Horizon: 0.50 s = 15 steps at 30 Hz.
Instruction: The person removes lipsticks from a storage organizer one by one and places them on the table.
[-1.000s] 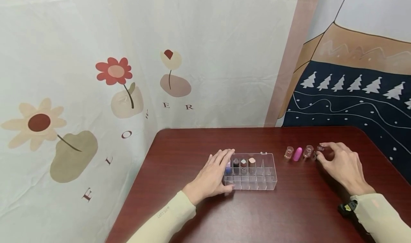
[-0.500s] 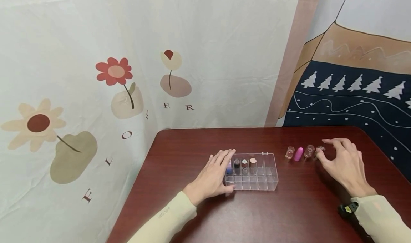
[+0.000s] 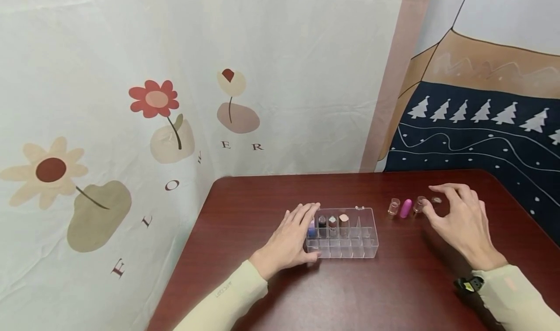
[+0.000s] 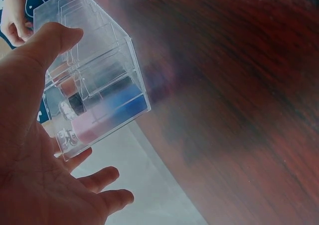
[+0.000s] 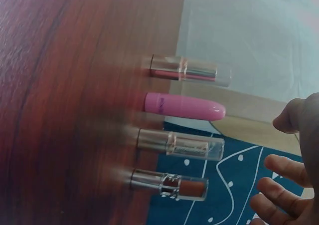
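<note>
My left hand rests against the left end of a clear compartment box, thumb at the front and straight, spread fingers toward the back. Inside its back row stand several lipsticks, including a pink-and-blue one and one with a peach top. My right hand hovers with fingers apart, nothing between them. Near its fingertips stands a row: a clear-capped lipstick, a bright pink lipstick, another clear-capped lipstick, and a silver-based lipstick with a brownish band.
The dark red-brown table meets a pale flower-printed curtain at its back edge. A navy cloth with white trees hangs at the right. A dark band sits on the right wrist.
My right hand has drifted slightly left and back from the rightmost lipstick, whose top shows more now, toward the neighbouring clear-capped lipstick. The left hand and the box stay put.
</note>
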### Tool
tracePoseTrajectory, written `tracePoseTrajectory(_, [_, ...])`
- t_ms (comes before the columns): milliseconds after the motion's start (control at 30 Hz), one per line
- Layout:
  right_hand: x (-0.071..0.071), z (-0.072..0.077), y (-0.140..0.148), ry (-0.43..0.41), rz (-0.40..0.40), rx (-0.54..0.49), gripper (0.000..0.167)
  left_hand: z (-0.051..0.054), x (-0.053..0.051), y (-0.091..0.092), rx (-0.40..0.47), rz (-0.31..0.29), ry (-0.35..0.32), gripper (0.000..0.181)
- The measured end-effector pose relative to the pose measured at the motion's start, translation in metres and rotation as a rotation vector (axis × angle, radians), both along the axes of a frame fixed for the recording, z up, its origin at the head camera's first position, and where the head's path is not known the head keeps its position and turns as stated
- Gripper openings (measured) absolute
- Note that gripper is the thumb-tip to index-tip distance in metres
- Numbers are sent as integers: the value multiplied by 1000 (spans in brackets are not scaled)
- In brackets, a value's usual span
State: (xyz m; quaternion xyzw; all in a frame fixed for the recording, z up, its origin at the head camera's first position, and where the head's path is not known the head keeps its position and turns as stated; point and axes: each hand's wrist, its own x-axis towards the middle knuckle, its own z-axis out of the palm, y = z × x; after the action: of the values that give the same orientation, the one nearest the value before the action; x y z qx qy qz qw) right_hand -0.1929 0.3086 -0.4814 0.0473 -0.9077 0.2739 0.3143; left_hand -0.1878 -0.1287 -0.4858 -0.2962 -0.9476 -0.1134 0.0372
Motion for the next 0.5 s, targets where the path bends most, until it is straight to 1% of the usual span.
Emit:
tracePoseTrajectory(267, [2,2,-4,11,14,12,47,2,0,0,-5,1,-11,130])
tracePoseTrajectory(500, [5,3,-9,40,45,45,45,0,0,1,-10,7,-13,130])
